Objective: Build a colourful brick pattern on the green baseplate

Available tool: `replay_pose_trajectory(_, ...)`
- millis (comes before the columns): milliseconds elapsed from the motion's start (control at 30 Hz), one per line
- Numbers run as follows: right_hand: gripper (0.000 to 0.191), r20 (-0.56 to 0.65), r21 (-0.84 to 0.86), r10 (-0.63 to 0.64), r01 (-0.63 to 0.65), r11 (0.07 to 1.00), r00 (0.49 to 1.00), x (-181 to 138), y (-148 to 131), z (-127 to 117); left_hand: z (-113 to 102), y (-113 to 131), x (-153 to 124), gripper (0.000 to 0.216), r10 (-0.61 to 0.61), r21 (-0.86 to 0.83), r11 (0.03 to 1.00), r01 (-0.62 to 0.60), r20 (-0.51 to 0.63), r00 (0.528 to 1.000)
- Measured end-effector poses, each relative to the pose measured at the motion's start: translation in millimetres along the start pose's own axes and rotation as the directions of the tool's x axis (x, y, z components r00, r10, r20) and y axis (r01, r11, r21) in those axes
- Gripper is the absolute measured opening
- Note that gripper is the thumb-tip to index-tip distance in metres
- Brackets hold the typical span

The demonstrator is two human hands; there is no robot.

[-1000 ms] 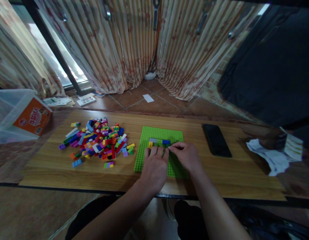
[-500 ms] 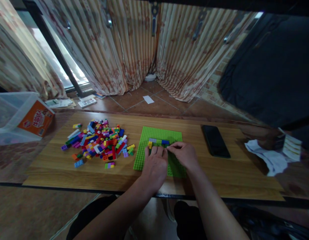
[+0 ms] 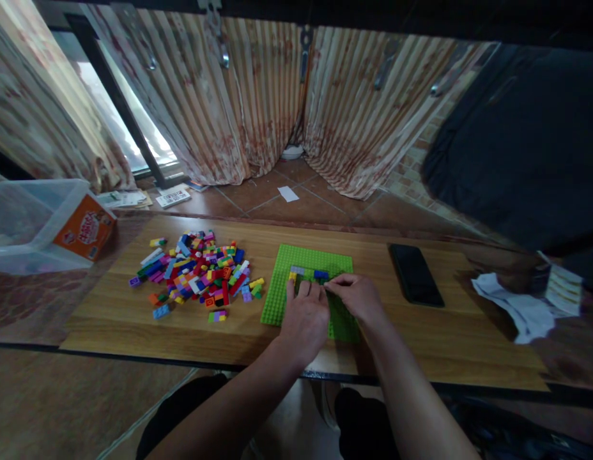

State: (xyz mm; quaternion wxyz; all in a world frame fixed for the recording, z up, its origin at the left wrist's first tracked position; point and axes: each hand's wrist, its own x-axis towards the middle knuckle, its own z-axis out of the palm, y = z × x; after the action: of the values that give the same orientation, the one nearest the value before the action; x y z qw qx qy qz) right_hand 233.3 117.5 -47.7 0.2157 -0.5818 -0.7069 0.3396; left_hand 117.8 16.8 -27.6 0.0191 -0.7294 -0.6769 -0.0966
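Observation:
Both hands are over a green studded baseplate (image 3: pixel 277 281) on the wooden table. My left hand (image 3: pixel 306 316) lies across its middle, fingers bent down; their tips and anything under them are hidden. My right hand (image 3: pixel 356 294) comes in from the right with thumb and forefinger pinched beside the left fingertips. Whatever is in that pinch is too small to make out. Just beyond the fingers, a blue brick (image 3: pixel 320 275), a grey-blue brick (image 3: pixel 297 271) and a yellow brick (image 3: pixel 292 276) sit on the plate.
Left of the plate lies a heap of mixed coloured bricks (image 3: pixel 195 268). A black phone (image 3: pixel 416 275) rests to the right, with crumpled paper (image 3: pixel 514 303) past it. A clear plastic bin (image 3: pixel 42 223) with an orange label stands at the far left. Curtains hang behind the table.
The whole view has shifted slightly, so everything appears a little lower and further right. Both hands keep nearly the same place and pose on the baseplate.

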Motion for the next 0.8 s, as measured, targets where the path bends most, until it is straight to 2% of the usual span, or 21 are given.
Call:
replay_pose_trajectory(200,0.022,0.01,-0.022,-0.021,0.021,1.0,1.0,-3,0,-2,1,-3,-4,0.032,-0.042,-0.072,0.996,0.043,0.027,0.999)
replay_pose_trajectory(367,0.031,-0.036,-0.008,-0.061,0.061,0.998,0.997,-8,0,-6,-1,-16,-3,0.039,-0.067,-0.254,0.965,0.059,-0.023,0.997)
replay_pose_trajectory(467,0.033,-0.15,0.066,-0.034,0.044,0.997,0.988,-11,-3,-11,-9,-33,2,0.044,-0.187,-0.378,0.917,0.129,-0.12,0.975)
replay_pose_trajectory(567,0.033,-0.234,0.08,-0.042,0.062,0.995,0.971,-13,-7,-16,-18,-54,6,0.041,-0.357,-0.479,0.846,0.233,-0.185,0.915)
replay_pose_trajectory(667,0.033,-0.234,0.035,-0.095,0.106,0.994,0.968,-15,-12,-16,-24,-70,7,0.038,-0.458,-0.528,0.786,0.322,-0.146,0.877)
replay_pose_trajectory(800,0.035,-0.146,-0.024,-0.179,0.178,0.984,0.973,-17,-15,-8,-24,-75,6,0.039,-0.458,-0.513,0.763,0.392,-0.003,0.889)
